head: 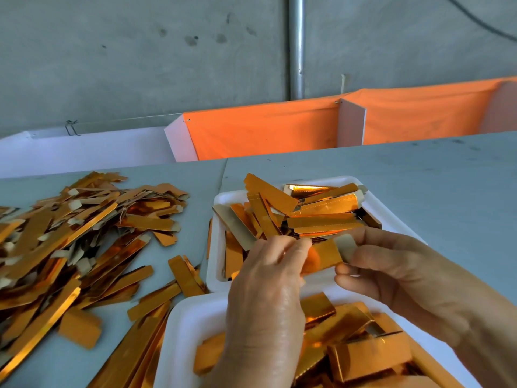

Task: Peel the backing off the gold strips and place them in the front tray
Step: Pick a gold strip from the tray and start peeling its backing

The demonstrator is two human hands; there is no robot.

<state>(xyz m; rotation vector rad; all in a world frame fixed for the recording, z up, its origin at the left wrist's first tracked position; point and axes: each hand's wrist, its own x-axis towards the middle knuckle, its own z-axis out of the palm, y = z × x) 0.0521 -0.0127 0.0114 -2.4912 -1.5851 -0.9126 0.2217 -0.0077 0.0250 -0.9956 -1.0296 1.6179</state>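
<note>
Grey table [419, 175], concrete wall [140, 51], orange cloth [265, 127] behind.

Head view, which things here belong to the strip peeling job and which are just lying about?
In the job:
left hand
right hand
held gold strip
near tray
far tray
loose strip pile

Lying about:
orange cloth
metal pole

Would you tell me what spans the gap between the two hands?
In the head view, one gold strip bridges it, pinched by left hand and right hand.
</note>
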